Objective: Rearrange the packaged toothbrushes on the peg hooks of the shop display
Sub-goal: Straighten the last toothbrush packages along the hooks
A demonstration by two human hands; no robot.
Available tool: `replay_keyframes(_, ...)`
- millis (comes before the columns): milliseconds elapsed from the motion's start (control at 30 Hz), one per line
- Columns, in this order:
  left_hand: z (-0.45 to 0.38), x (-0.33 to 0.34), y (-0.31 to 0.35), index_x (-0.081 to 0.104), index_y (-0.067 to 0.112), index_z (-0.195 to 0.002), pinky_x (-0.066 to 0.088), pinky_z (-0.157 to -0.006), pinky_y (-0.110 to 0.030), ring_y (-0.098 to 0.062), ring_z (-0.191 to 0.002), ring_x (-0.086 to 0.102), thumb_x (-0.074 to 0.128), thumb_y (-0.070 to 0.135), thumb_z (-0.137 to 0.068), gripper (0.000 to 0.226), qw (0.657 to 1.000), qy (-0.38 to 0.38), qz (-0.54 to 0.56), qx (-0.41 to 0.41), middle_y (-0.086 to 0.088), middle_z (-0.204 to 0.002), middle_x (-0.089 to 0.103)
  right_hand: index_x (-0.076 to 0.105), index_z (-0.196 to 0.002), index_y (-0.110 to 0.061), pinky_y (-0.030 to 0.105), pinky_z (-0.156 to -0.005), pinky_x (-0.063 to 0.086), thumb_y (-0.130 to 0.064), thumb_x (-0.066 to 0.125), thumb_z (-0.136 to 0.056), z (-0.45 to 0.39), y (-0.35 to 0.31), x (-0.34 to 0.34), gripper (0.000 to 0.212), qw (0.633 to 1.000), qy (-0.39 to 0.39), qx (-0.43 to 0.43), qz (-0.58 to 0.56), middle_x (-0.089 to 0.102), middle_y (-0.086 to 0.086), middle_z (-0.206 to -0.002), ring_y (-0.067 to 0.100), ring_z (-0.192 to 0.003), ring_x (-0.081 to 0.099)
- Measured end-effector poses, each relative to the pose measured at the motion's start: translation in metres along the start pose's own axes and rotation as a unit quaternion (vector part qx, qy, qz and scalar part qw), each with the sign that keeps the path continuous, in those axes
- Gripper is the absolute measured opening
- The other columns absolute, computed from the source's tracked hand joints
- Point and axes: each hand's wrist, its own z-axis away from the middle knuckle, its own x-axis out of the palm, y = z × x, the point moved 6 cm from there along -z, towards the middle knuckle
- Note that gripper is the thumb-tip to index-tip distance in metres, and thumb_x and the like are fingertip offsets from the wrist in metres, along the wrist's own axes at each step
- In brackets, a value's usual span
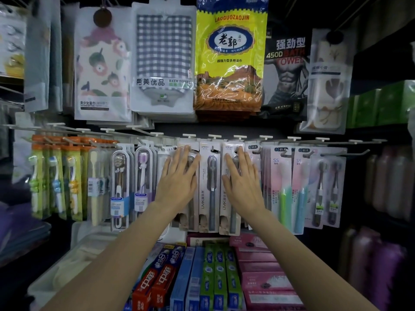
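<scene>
Both hands lie flat against the row of packaged toothbrushes hanging from the peg hooks (238,138) near the centre of the display. The left hand (179,176) presses with straight, spread fingers on a white toothbrush pack (189,212), its grip wide and holding nothing. The right hand (241,178) rests the same way on another white pack (229,221) at about 3 o'clock from the left, fingers straight, grip wide. Between the two hands hangs a third white pack with a grey brush (210,187), untouched. Pink packs (281,187) hang further toward 3 o'clock, orange-topped packs (56,178) toward 9 o'clock. Bath towel bags (165,59) hang at 12 o'clock; toothpaste boxes (164,277) lie at 6 o'clock
</scene>
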Motion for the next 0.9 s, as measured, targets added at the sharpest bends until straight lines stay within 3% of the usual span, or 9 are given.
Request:
replay_keyframes(100,0.004,0.003,0.000,-0.003,0.032,-0.144,-0.011,-0.110,-0.035,-0.022,-0.139,-0.018,-0.006,0.042,-0.083,0.062,1.000,-0.021,0.004,-0.002,-0.003,-0.152,-0.016,0.015,-0.148,-0.022,0.037,-0.115,-0.004,-0.028,0.033,-0.100,0.001,0.001,0.001,0.052,1.000,-0.004,0.001,-0.006,-0.006,0.004,-0.157,0.021,-0.144,-0.009)
replay_keyframes(200,0.006,0.005,-0.002,-0.005,0.034,-0.144,-0.014,-0.109,-0.034,-0.021,-0.137,-0.022,-0.007,0.043,-0.082,0.062,1.000,-0.022,0.009,-0.001,-0.003,-0.151,-0.018,0.014,-0.149,-0.022,0.036,-0.115,-0.004,-0.028,0.031,-0.100,0.000,0.001,0.001,0.051,1.000,-0.010,-0.001,-0.009,-0.007,0.003,-0.157,0.019,-0.144,-0.010)
replay_keyframes(300,0.005,0.003,-0.001,0.001,0.032,-0.143,-0.009,-0.110,-0.036,-0.024,-0.139,-0.015,0.000,0.041,-0.086,0.058,1.000,-0.007,0.007,0.004,-0.006,-0.154,-0.009,0.014,-0.149,-0.021,0.034,-0.115,-0.005,-0.028,0.030,-0.101,-0.002,0.002,0.002,0.051,1.000,-0.014,-0.004,-0.018,-0.008,0.004,-0.157,0.019,-0.144,-0.010)
replay_keyframes(400,0.004,0.002,0.000,-0.008,0.033,-0.141,-0.013,-0.111,-0.035,-0.022,-0.139,-0.019,0.014,0.035,-0.098,0.048,1.000,-0.016,0.009,0.001,-0.003,-0.150,-0.020,0.015,-0.149,-0.021,0.034,-0.115,-0.006,-0.029,0.029,-0.101,-0.005,0.002,0.002,0.051,1.000,-0.018,-0.004,-0.017,-0.007,0.006,-0.157,0.021,-0.144,-0.009)
replay_keyframes(500,0.003,0.002,0.000,-0.011,0.034,-0.140,-0.015,-0.110,-0.034,-0.020,-0.138,-0.023,0.023,0.030,-0.100,0.053,1.000,-0.021,0.008,-0.006,-0.001,-0.148,-0.025,0.014,-0.149,-0.021,0.034,-0.115,-0.006,-0.030,0.029,-0.101,-0.005,0.002,0.002,0.051,1.000,-0.016,-0.002,-0.014,-0.008,0.006,-0.157,0.021,-0.144,-0.009)
replay_keyframes(700,0.012,0.010,-0.003,0.014,0.027,-0.145,0.001,-0.112,-0.041,-0.026,-0.141,-0.003,0.010,0.037,-0.090,0.056,1.000,-0.006,-0.009,0.003,-0.008,-0.153,0.001,0.015,-0.149,-0.021,0.034,-0.115,-0.004,-0.030,0.029,-0.101,0.000,0.004,0.006,0.051,1.000,-0.024,-0.007,-0.008,-0.006,0.005,-0.157,0.020,-0.144,-0.008)
replay_keyframes(833,0.029,0.016,-0.003,0.020,0.024,-0.145,0.015,-0.109,-0.046,-0.030,-0.139,0.013,0.018,0.034,-0.091,0.054,1.000,-0.002,0.005,-0.013,-0.013,-0.151,0.016,0.016,-0.149,-0.019,0.034,-0.115,-0.004,-0.030,0.029,-0.101,0.007,0.003,0.005,0.051,0.999,-0.022,-0.012,-0.020,-0.006,0.006,-0.157,0.023,-0.144,-0.007)
replay_keyframes(900,0.046,0.021,0.000,0.022,0.023,-0.146,0.018,-0.110,-0.045,-0.031,-0.139,0.021,0.024,0.029,-0.090,0.056,1.000,0.007,0.009,-0.006,-0.015,-0.151,0.024,0.025,-0.146,-0.015,0.037,-0.115,0.004,-0.031,0.030,-0.100,0.020,0.001,0.005,0.049,0.999,0.004,-0.011,-0.030,0.003,0.011,-0.156,0.027,-0.144,0.003)
